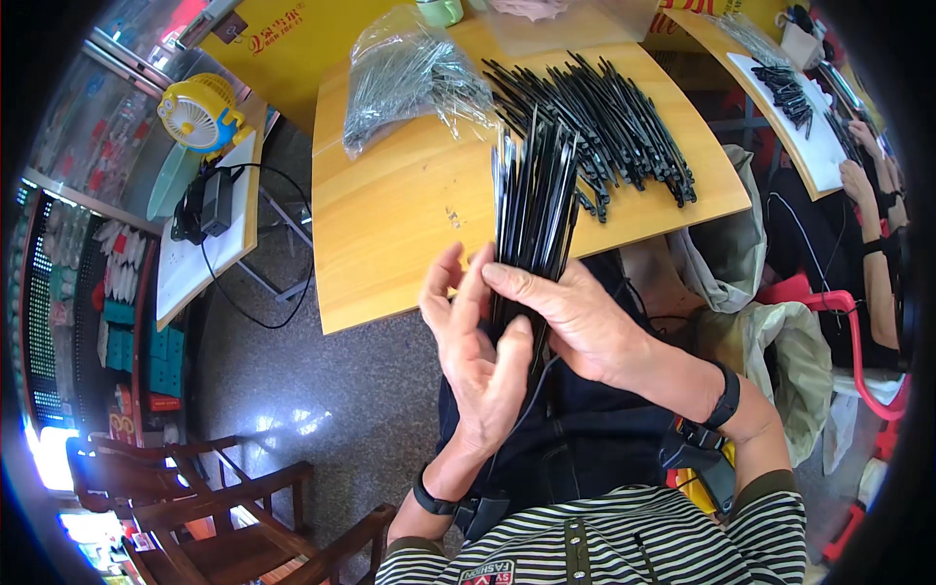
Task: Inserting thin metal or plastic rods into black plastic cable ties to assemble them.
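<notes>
A bundle of thin black rods (534, 195) stands upright in front of me, its far ends fanned over the table's near edge. My right hand (595, 322) is closed round the bundle's right side, its thumb laid across the front. On the other side, my left hand (478, 361) presses the bundle with thumb and forefinger, while its outer fingers are loosely bent away. The lower ends of the rods are hidden behind my hands. Beyond the bundle, a loose pile of similar black rods (624, 127) lies on the wooden table (390, 224).
A clear plastic bag of thin silvery pieces (409, 78) lies at the table's back left. Pale sacks (770, 361) stand at my right, near a red chair frame (853, 341). Another person's hands (863, 166) are at a side table. A yellow fan (200, 112) and wooden chair (224, 517) are left.
</notes>
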Motion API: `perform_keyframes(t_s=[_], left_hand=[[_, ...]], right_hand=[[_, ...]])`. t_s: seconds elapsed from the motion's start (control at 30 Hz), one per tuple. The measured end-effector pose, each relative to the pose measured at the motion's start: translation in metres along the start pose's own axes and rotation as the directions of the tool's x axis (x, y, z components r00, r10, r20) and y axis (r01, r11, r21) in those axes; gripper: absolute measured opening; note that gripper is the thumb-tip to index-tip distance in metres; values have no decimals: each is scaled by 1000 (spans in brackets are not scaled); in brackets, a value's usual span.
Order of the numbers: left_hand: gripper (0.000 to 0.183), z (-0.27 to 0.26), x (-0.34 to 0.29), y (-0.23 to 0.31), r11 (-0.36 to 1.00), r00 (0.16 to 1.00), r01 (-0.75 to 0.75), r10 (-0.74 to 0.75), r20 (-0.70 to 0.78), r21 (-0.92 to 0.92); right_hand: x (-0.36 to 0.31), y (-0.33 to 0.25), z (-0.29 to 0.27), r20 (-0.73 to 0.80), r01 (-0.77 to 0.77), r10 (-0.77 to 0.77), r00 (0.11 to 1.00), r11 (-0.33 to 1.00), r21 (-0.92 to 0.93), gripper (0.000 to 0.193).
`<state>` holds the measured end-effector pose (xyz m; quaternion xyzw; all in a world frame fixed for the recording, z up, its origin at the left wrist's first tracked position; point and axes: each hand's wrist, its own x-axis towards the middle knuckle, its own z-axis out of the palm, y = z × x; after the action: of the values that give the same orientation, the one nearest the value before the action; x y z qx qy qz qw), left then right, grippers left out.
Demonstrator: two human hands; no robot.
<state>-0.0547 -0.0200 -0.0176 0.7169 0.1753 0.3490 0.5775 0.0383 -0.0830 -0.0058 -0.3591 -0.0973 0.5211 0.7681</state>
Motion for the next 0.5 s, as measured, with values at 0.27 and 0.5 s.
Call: perform_keyframes(t_s=[0.27,0.5], left_hand=[[44,12,53,-12,884,986,-137,80,-143,-447],[35,10,58,-45,944,990,35,-79,-121,-329]], right_hand=[[49,-36,17,278,595,-529,802,667,-448,13],[89,-14,-15,171,479,-462,870,716,-507,18]])
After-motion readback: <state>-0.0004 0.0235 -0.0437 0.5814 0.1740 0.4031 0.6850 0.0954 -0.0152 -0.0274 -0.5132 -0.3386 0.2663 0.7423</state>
